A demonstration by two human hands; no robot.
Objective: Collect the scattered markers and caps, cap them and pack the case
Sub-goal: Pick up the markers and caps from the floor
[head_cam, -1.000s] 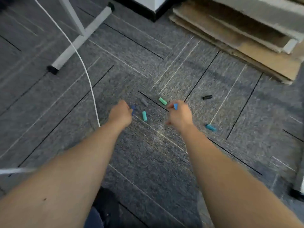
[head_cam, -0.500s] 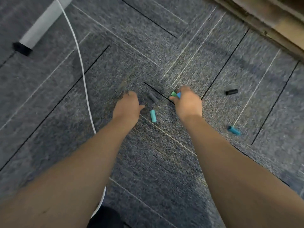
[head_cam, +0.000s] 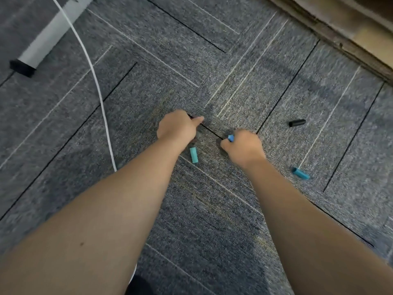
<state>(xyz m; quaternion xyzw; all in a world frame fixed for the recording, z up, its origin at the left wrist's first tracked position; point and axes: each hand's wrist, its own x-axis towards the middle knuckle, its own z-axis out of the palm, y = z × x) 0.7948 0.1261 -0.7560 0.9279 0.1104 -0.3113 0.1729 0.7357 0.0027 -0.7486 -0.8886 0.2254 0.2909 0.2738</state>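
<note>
Both my hands are low over the grey carpet. My left hand is curled into a fist with the thumb pointing right, over the spot where a grey cap lay; what it holds is hidden. My right hand grips a blue cap that peeks out between thumb and fingers. A mint-teal cap lies between my wrists. Right of my right forearm lies a darker teal cap. A black cap lies further right. No marker bodies or case are in view.
A white cable runs down the carpet left of my left arm. A white metal leg with a black foot lies at the top left. Stacked cardboard borders the top right.
My left hand moved up and right onto the grey cap's spot. The green cap beside my right hand is no longer visible, and that hand has drawn back a little.
</note>
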